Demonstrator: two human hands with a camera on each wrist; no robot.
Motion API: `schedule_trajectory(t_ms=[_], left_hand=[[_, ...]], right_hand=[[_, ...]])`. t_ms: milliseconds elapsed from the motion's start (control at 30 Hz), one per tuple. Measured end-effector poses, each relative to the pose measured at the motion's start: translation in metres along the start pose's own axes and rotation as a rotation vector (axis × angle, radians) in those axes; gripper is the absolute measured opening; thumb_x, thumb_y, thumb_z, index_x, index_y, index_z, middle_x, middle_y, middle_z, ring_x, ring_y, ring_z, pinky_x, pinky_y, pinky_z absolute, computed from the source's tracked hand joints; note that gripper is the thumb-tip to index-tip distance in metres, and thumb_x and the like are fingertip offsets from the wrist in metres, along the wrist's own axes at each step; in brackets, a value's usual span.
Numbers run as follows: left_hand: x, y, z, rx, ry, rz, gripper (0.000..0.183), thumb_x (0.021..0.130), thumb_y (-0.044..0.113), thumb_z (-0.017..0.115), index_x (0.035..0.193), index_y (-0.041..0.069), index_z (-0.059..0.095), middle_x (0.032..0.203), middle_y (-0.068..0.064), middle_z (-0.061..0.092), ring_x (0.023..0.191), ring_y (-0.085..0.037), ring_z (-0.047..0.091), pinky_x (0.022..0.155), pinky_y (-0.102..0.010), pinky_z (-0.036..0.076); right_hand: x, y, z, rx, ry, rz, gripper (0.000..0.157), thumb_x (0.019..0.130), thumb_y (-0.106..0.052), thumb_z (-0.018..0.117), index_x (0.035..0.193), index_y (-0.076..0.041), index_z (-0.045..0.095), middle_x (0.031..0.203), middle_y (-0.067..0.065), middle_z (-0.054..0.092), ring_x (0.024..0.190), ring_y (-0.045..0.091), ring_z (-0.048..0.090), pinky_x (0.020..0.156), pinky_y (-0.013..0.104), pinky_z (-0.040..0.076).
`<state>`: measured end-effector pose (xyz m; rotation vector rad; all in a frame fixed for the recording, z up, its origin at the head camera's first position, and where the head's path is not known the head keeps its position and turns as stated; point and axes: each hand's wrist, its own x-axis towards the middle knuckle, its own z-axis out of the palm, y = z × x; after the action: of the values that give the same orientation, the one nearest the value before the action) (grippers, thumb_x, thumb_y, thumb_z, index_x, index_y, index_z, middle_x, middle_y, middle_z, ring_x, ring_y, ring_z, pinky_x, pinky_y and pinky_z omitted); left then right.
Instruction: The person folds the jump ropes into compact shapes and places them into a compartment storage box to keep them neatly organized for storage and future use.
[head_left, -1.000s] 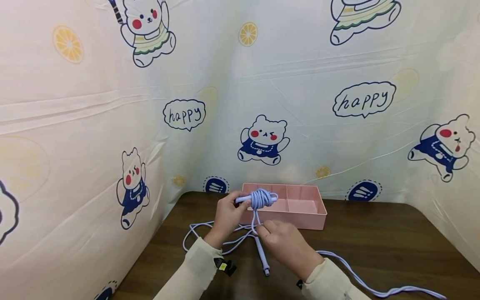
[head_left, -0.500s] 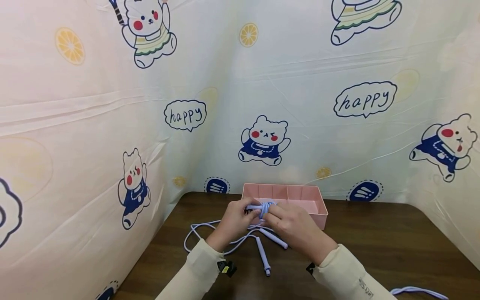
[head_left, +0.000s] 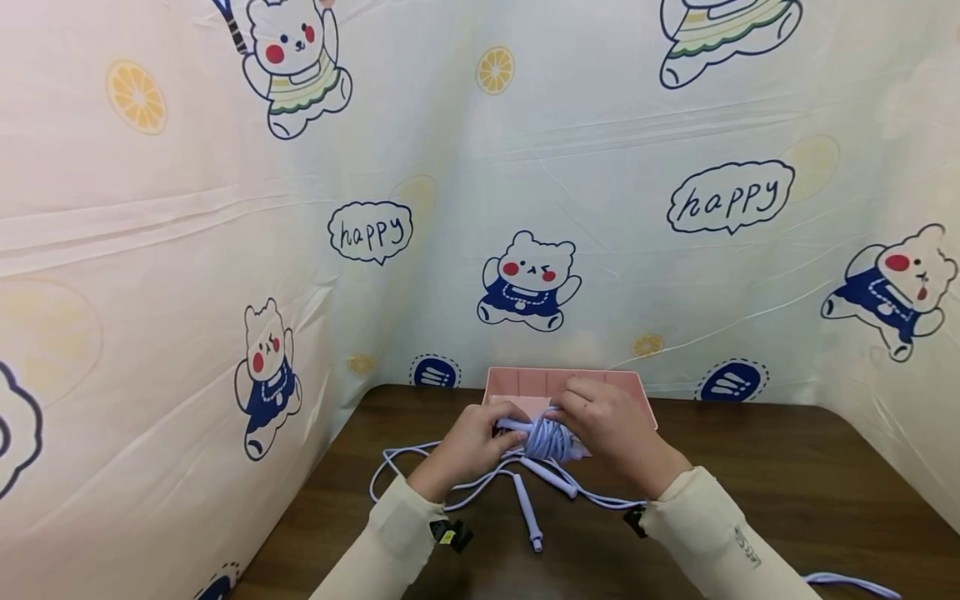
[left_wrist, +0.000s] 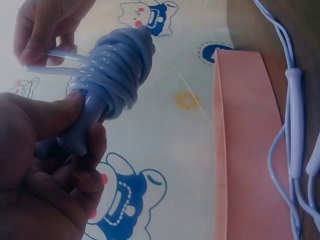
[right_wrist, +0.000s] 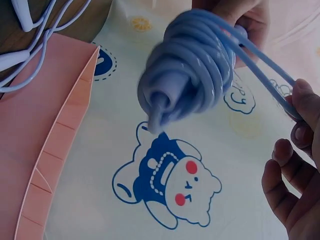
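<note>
A light blue jump rope (head_left: 550, 440), its cord wound in many turns around its handles, is up in front of the pink box. My left hand (head_left: 472, 446) grips the handle ends (left_wrist: 82, 125) between thumb and fingers, left of the coil. My right hand (head_left: 615, 425) is beyond the coil on the right and pinches a doubled length of cord (right_wrist: 265, 75) between thumb and finger. In the right wrist view that cord runs taut from the coil to the fingertips, and the far handle end (right_wrist: 162, 97) pokes out of the turns.
A pink divided box (head_left: 517, 382) stands at the back of the brown table (head_left: 735, 467). On the table lie loose light blue cord (head_left: 405, 450) and two handles, one (head_left: 527, 508) nearer and one (head_left: 550, 477) farther. More cord (head_left: 847, 581) lies at front right. Printed curtains surround the table.
My right hand has risen from below the coil to its upper right, carrying the doubled cord around it. The coil has come slightly lower, and a second handle on the table has come into sight.
</note>
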<state>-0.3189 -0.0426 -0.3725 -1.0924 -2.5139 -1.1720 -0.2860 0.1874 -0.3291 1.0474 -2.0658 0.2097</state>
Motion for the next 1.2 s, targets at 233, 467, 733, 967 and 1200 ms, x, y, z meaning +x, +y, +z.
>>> schedule_trajectory(t_ms=[233,467,733,967,1200], left_hand=[[-0.001,-0.001,0.0,-0.072,-0.085,0.021,0.016,0.091,0.016,0.07,0.107,0.021,0.071,0.104,0.01,0.065,0.084,-0.012,0.058,0.073,-0.026,0.052],[-0.002,-0.004,0.001,-0.171,-0.109,0.118,0.014,0.092,0.013,0.069,0.104,0.018,0.07,0.099,0.007,0.064,0.083,-0.012,0.057,0.07,-0.029,0.053],[-0.006,0.0,-0.008,-0.297,-0.108,0.123,0.017,0.09,0.008,0.07,0.103,0.019,0.07,0.099,0.006,0.064,0.084,-0.015,0.057,0.071,-0.034,0.055],[-0.009,0.004,-0.006,-0.445,-0.116,0.112,0.03,0.089,-0.002,0.067,0.118,0.005,0.063,0.116,-0.008,0.059,0.085,-0.017,0.06,0.072,-0.036,0.056],[-0.009,0.005,-0.005,-0.518,-0.082,0.195,0.026,0.089,-0.004,0.066,0.114,-0.001,0.068,0.111,-0.011,0.064,0.084,-0.018,0.061,0.072,-0.038,0.057]], right_hand=[[-0.003,0.01,0.005,0.055,-0.041,0.082,0.018,0.081,-0.018,0.081,0.085,-0.013,0.063,0.075,-0.005,0.052,0.064,0.007,0.05,0.061,0.02,0.05],[-0.008,0.016,0.015,0.263,-0.127,0.262,0.01,0.09,-0.022,0.071,0.085,-0.018,0.064,0.077,-0.012,0.05,0.069,0.005,0.048,0.064,0.023,0.048],[-0.013,0.02,0.027,0.909,-0.358,0.583,0.025,0.102,-0.029,0.053,0.091,-0.014,0.07,0.083,-0.001,0.063,0.079,0.021,0.057,0.072,0.038,0.052],[-0.02,0.018,0.042,1.444,-0.407,0.596,0.027,0.103,-0.015,0.046,0.092,-0.006,0.068,0.078,0.001,0.061,0.072,0.012,0.057,0.064,0.026,0.05],[-0.02,0.012,0.047,1.582,-0.314,0.563,0.017,0.102,-0.012,0.046,0.106,-0.006,0.061,0.097,0.008,0.06,0.081,0.015,0.059,0.068,0.026,0.052]])
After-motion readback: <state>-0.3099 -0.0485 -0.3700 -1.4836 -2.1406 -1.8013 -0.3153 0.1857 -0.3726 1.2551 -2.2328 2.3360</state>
